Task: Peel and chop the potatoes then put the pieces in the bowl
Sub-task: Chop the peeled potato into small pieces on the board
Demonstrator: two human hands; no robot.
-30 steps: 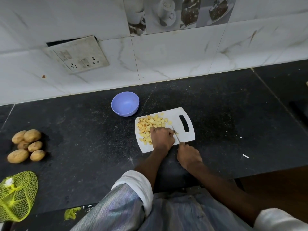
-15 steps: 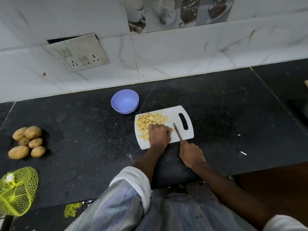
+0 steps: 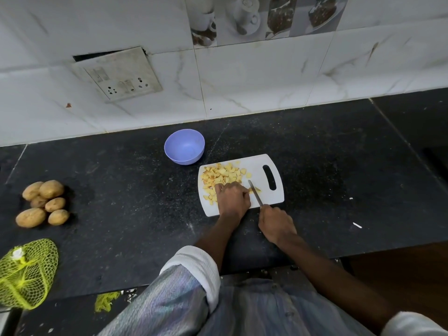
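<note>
On the white cutting board, the left hand curls over a potato strip, pinning it. The right hand grips the knife, blade across the strip. Cut potato pieces lie beyond the left hand; the purple bowl sits just past the board's far-left corner. The wet, firm strip probably slips, so hold it close behind the blade.

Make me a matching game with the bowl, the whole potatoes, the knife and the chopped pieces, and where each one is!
Things:
1. bowl
2. whole potatoes
3. knife
4. chopped pieces

Places:
A. heaped on the white cutting board
B. on the counter just behind the board's left corner
C. held by the right hand
D. piled far left on the dark counter

Pairs: 1-B, 2-D, 3-C, 4-A
</note>
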